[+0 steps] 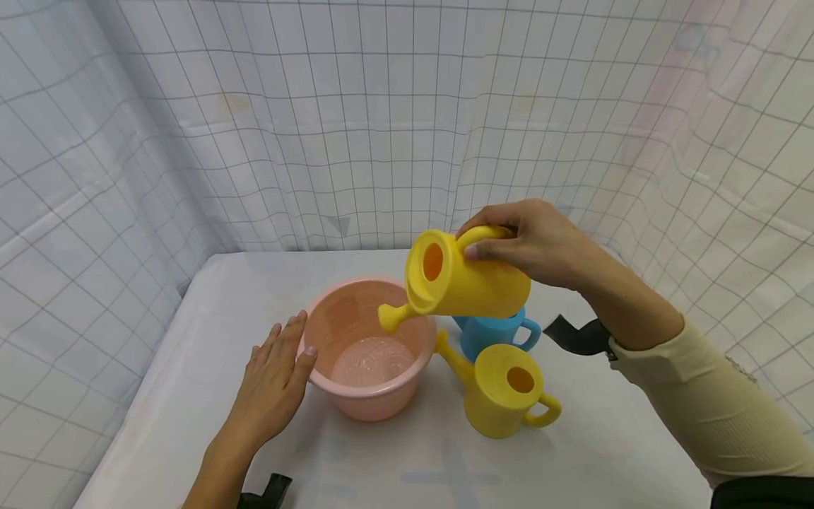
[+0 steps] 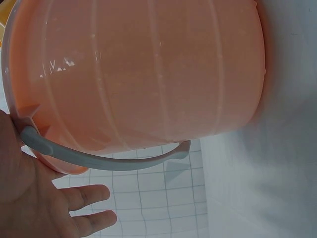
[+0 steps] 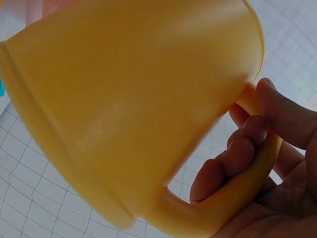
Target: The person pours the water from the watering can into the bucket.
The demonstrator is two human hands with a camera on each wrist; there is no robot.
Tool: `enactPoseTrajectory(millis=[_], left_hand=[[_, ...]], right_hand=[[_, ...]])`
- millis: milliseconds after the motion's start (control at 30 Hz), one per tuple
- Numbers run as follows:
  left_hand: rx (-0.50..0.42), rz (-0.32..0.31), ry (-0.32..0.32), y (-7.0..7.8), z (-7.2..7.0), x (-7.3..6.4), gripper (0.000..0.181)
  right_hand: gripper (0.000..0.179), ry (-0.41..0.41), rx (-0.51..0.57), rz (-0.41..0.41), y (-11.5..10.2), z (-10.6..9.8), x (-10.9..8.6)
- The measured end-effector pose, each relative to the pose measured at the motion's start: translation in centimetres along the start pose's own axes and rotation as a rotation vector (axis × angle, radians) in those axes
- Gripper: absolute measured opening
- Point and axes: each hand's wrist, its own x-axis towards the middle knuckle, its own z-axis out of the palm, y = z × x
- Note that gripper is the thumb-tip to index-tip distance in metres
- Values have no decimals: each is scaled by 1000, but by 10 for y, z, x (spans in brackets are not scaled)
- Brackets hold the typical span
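Yellow watering can is gripped by the handle in the right hand, tipped presumably so the spout is aimed into the pink bucket. Left hand is rested straight-fingered at the bucket's 9 o'clock, probably for steadying. Blue can and second yellow can are kinda crowded at 3 and 4 o'clock.

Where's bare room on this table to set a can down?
The white table looks bare left of the left hand, in front of the pink bucket, and right of the standing yellow can. It's crowded where that can, the blue can and the bucket bunch below the tilted yellow can.
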Motion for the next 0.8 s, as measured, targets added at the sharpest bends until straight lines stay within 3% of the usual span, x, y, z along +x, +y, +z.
enactPoseTrajectory(millis=[800], left_hand=[[-9, 0, 1, 0, 0, 0, 57]], right_hand=[[18, -3, -3, -7, 1, 0, 0]])
